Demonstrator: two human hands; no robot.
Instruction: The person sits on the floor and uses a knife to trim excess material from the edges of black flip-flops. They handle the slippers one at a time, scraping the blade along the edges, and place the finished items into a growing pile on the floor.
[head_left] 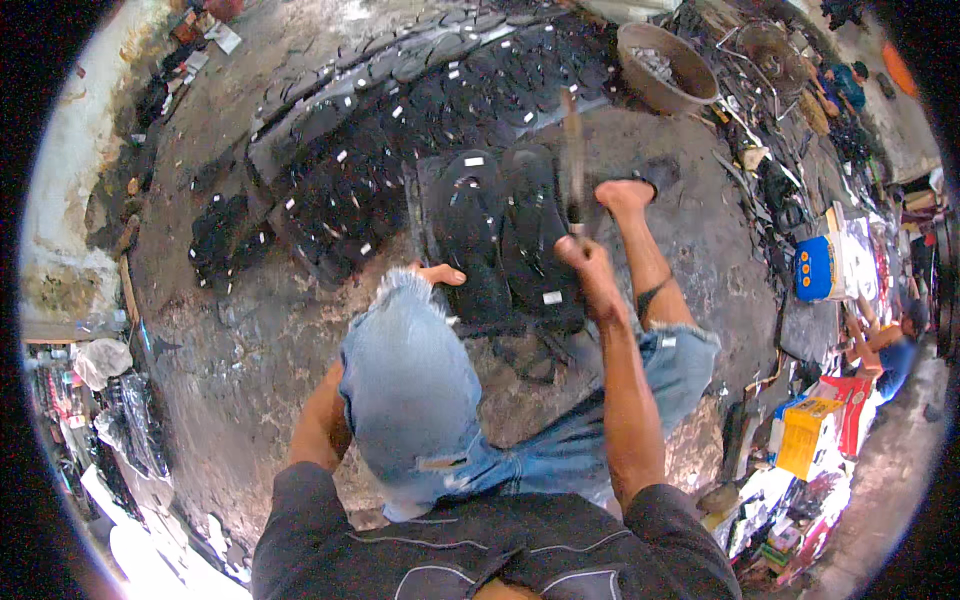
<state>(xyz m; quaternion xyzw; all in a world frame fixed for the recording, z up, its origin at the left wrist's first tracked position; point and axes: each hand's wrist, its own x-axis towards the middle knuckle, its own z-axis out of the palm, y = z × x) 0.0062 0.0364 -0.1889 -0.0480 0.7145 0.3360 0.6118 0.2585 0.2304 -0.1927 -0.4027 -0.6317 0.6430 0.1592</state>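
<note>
A pair of black sandals lies side by side on a dark slab in front of me: the left sandal [470, 215] and the right sandal [535, 200], each bearing small white patches. My left hand [438, 274] comes round the left knee to the near part of the left sandal. One digit stretches out flat there; the knee hides the others. Above the right sandal's outer edge, my right hand [590, 265] is closed round a long narrow tool [573, 150]. It points away from me, brownish and blurred, so its exact kind is unclear.
Rows of black sandals [400, 110] with white patches spread across the floor ahead. A brown basin [690, 85] stands far right. Boxes, including a yellow box [808, 437], and scraps crowd the right. Another person [893, 350] sits at the right edge. Plastic bags [102, 362] lie left.
</note>
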